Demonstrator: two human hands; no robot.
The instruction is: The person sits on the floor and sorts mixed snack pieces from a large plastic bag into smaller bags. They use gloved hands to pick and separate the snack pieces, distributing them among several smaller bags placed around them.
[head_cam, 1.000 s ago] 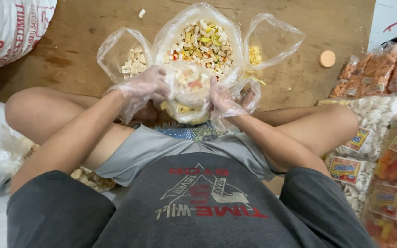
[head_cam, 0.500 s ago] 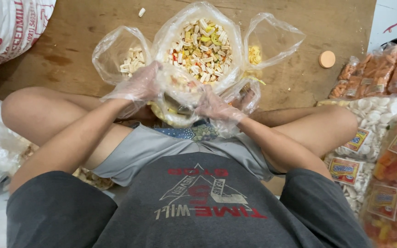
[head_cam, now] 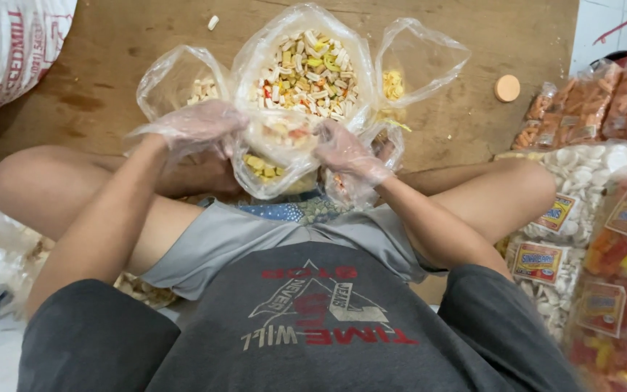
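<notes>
Between my knees, the small bag [head_cam: 273, 156] of mixed crackers hangs just above my crossed legs, its neck pinched between both gloved hands. Compared with a second ago it has dropped lower and hangs longer, the yellow pieces settled at the bottom. My left hand [head_cam: 197, 125] has swung up and outward, fingers closed on the bag's top edge, while my right hand [head_cam: 346, 152] grips the other side with fingers curled shut. I judge that the neck is being drawn out and twisted, so the filling looks finished and closing is under way. Just behind stands the big open bag [head_cam: 306, 62] of mixed pieces, flanked by a left bag [head_cam: 175, 80] of pale pieces and a right bag [head_cam: 415, 62] of yellow ones, all on the wooden board [head_cam: 110, 65]. Sealed snack packs [head_cam: 604, 239] lie well apart at my right.
</notes>
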